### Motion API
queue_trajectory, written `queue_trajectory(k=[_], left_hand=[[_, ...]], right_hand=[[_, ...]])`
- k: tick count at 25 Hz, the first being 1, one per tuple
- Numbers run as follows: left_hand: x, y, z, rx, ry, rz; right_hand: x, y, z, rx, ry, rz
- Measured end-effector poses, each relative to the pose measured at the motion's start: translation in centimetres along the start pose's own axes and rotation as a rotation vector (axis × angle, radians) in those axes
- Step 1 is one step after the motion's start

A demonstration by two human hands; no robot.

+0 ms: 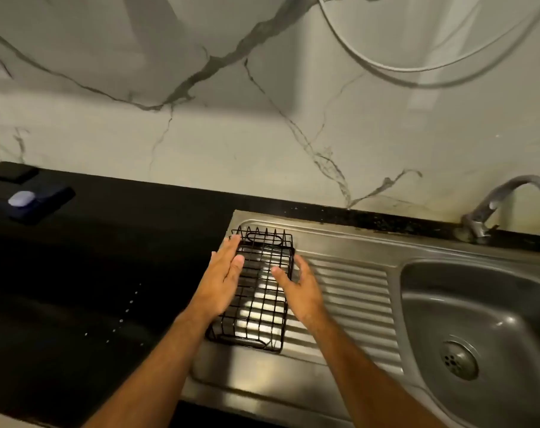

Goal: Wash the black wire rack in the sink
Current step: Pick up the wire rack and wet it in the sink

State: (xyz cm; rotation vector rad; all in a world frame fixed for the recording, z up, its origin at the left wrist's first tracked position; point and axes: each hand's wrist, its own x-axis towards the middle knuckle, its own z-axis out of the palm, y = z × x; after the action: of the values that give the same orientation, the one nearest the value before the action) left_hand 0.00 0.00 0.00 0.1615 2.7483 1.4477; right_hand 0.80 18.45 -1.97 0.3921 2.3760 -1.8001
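Observation:
The black wire rack (259,301) lies on the ribbed steel drainboard (355,291), left of the sink bowl (478,307). My left hand (222,279) hovers over the rack's left edge with fingers straight. My right hand (299,288) is over the rack's right edge, fingers spread and relaxed. Neither hand grips the rack; whether they touch it is unclear. The sink bowl holds only its drain (458,359). A steel tap (491,208) stands behind the bowl.
A black countertop (92,273) stretches to the left, with a small pale case on a dark object (31,200) at its far left. A marble wall rises behind. A grey hose (386,64) loops on the wall at upper right.

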Motion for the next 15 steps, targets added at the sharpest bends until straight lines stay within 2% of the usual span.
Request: queue_trajectory(k=[5,8,11,15], left_hand=[[0.9,-2.6,-0.7,-0.007,-0.116,-0.116],[1.0,-2.0,-1.1,-0.098,-0.089,-0.152],[1.3,-2.1,-1.1,-0.245,-0.072,-0.261],[1.2,-1.9,-0.9,-0.307,-0.083,-0.275]], right_hand=[[0.9,0.1,2.3,0.034,-0.007,0.023],[0.9,0.3,3.0,0.083,-0.011,0.065],[0.7,-0.5,3.0,0.142,-0.014,0.104],[0.8,-0.9,2.3,0.179,-0.078,0.142]])
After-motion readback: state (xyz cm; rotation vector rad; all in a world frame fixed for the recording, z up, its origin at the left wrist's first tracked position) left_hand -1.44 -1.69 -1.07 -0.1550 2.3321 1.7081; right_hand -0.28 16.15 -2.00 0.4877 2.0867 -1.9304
